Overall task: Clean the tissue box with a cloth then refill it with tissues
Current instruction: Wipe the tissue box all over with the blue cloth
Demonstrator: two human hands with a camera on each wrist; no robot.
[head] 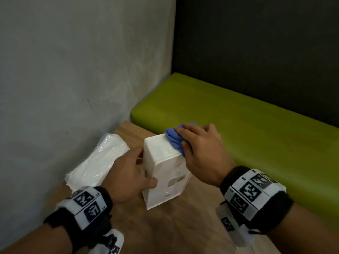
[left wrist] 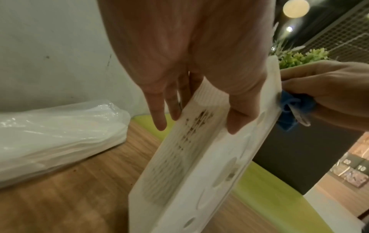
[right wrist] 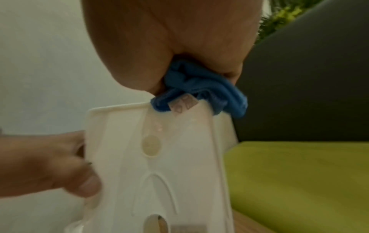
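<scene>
Tabletop (head: pixel 183 226) under me, tissue box (head: pixel 165 173) standing on end on it, refill pack (head: pixel 97 158) lying just to its left by the wall. My left hand (head: pixel 128 173) grips the box's side to brace it; my right hand (head: pixel 200 153) clutches the blue cloth (head: pixel 172 137) on the ribbed top. I'd wipe along the ribs, firmly, box pinned steady.

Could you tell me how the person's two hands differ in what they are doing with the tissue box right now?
The left hand grips the tissue box bare, thumb on the near face and fingers on the far side, steadying it; the right hand holds a bunched blue cloth and presses it on the box's ribbed top. The left hand sits lower, at the box's side; the right hand sits above it. Both touch the box, which stands on end on the wooden table.
</scene>
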